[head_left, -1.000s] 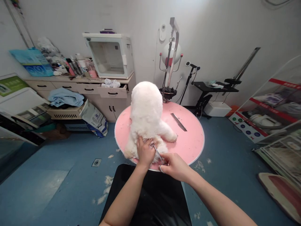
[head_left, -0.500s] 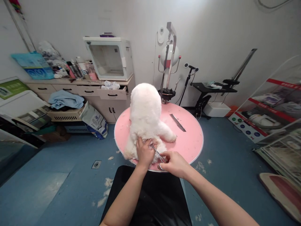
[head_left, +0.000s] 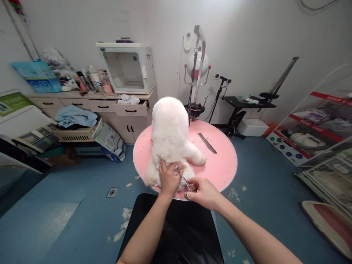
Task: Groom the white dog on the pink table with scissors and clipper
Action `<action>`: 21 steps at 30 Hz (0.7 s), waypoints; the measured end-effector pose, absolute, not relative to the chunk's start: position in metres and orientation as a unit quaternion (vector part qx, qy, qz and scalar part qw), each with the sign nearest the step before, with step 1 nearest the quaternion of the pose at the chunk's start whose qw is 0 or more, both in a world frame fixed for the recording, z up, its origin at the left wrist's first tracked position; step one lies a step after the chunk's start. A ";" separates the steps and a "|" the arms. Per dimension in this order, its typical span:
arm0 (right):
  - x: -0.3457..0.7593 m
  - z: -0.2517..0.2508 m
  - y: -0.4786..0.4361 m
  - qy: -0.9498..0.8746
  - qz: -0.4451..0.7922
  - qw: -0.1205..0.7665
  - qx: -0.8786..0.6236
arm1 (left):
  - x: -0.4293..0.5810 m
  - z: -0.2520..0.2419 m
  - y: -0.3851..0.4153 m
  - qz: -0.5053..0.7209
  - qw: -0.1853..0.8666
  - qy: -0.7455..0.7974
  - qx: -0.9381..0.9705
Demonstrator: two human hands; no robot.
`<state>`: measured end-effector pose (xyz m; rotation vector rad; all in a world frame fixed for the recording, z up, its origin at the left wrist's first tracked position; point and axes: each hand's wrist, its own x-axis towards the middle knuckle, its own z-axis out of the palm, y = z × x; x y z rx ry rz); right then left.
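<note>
A fluffy white dog sits with its back to me on a round pink grooming table. My left hand is closed on the fur at the dog's rear, near the tail. My right hand grips the handles of a pair of scissors, whose blades point up-left into the fur beside my left fingers. A metal comb lies on the table to the dog's right.
A grooming arm stand rises behind the table. A cabinet with an open drawer, a white dryer box and clutter stands at the left. Black stand at right. Fur clippings lie on the blue floor. A black apron covers my lap.
The view has shifted slightly between the earliest frame and now. Both hands stay at the dog's rear with the scissors in nearly the same place.
</note>
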<state>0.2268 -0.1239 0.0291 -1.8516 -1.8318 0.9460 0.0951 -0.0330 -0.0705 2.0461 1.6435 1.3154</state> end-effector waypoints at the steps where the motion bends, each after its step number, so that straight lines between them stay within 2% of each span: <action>1: 0.226 0.029 -0.121 -0.645 0.330 0.182 -0.665 | 0.095 -0.070 -0.033 0.445 0.097 0.555 0.696; 10: 0.220 0.034 -0.127 -0.678 0.363 0.178 -0.614 | 0.094 -0.071 -0.035 0.452 0.102 0.553 0.692; 16: 0.220 0.039 -0.122 -0.654 0.281 0.149 -0.687 | 0.096 -0.069 -0.035 0.449 0.082 0.554 0.696; 21: 0.216 0.041 -0.118 -0.678 0.288 0.138 -0.662 | 0.096 -0.070 -0.035 0.441 0.075 0.563 0.695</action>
